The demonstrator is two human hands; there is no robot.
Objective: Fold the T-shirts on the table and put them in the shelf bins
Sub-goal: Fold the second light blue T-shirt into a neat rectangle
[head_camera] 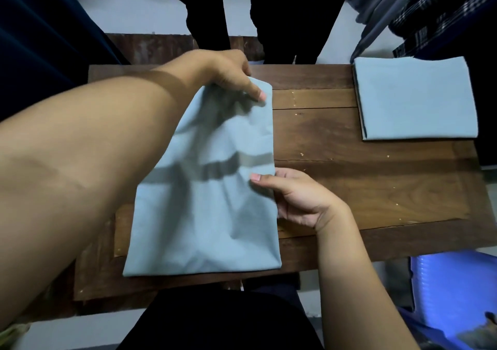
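Here your left hand (231,77) pinches the far corner of the shirt (209,201) and your right hand (298,199) pinches its right edge midway, apparently to square that side on the desk (363,182) before the next fold.

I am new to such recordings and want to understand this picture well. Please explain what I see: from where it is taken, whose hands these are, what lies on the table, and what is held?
There is no machine here: a person works with two bare hands. The one picture comes from a camera worn on the person's head, looking forward and down. On the wooden table lies a pale blue half-folded T-shirt. The left hand grips its far end, and the right hand pinches its right edge, thumb on top. At the table's far right corner rests a second T-shirt, already folded into a neat rectangle. A blue plastic object shows at the lower right, beside the table.
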